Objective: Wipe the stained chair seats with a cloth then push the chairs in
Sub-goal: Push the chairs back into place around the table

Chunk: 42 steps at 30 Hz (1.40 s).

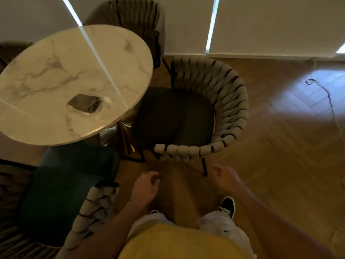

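Both hands empty, below woven chair (188, 116).
Left hand (145, 187) loosely curled; right hand (226, 177) blurred, grip unclear; cloth (85, 104) well apart on table (46, 75).

- The left hand (144, 187) and the right hand (226, 177) are both bare: no gloves, rings or watch show.
- Behind each hand the forearm is uncovered, with no sleeve reaching the wrist.
- A yellow shirt (179, 242) covers the torso, below and between the two hands.
- Light grey trousers (222, 224) with small dark flecks cover the legs just above the shirt's hem.
- Under the right hand sits a black sneaker (228, 205) with white laces and a white sole edge.
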Available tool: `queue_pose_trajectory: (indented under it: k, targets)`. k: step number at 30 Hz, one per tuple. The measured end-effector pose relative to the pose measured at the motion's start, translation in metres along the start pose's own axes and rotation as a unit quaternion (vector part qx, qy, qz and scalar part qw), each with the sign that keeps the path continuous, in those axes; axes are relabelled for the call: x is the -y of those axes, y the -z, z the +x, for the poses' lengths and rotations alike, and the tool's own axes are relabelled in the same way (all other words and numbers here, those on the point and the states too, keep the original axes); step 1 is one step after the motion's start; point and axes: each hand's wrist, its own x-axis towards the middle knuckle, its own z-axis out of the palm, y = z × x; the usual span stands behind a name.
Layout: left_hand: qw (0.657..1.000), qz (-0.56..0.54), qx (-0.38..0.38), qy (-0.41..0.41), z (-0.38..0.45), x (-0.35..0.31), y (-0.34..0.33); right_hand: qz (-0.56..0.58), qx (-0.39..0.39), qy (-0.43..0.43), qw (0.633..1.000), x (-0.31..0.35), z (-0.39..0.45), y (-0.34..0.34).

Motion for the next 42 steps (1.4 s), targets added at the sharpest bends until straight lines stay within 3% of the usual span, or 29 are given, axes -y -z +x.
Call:
queue_pose_trajectory:
  k: [4,11,20,26,35,42]
  targets:
    - [0.998,-0.04,-0.027,-0.034,0.01,-0.102,-0.038,0.031,0.03,-0.029,0.999,-0.055,-0.011,0.035]
    - [0.992,-0.083,0.017,-0.098,0.017,-0.256,-0.106,0.071,0.023,-0.074,0.994,-0.14,-0.022,0.127]
    - [0.987,-0.106,-0.014,-0.118,0.065,-0.373,-0.129,0.066,-0.003,-0.091,0.994,-0.211,0.02,0.242]
    - [0.984,-0.142,-0.081,-0.066,0.135,-0.411,-0.123,0.022,0.017,-0.065,0.998,-0.236,0.1,0.3]
    - [0.954,-0.222,-0.18,0.085,0.253,-0.474,-0.107,-0.003,0.063,-0.002,0.998,-0.227,0.25,0.4]
    - [0.943,-0.242,-0.192,0.122,0.334,-0.516,-0.082,-0.02,0.133,0.016,0.991,-0.22,0.355,0.447]
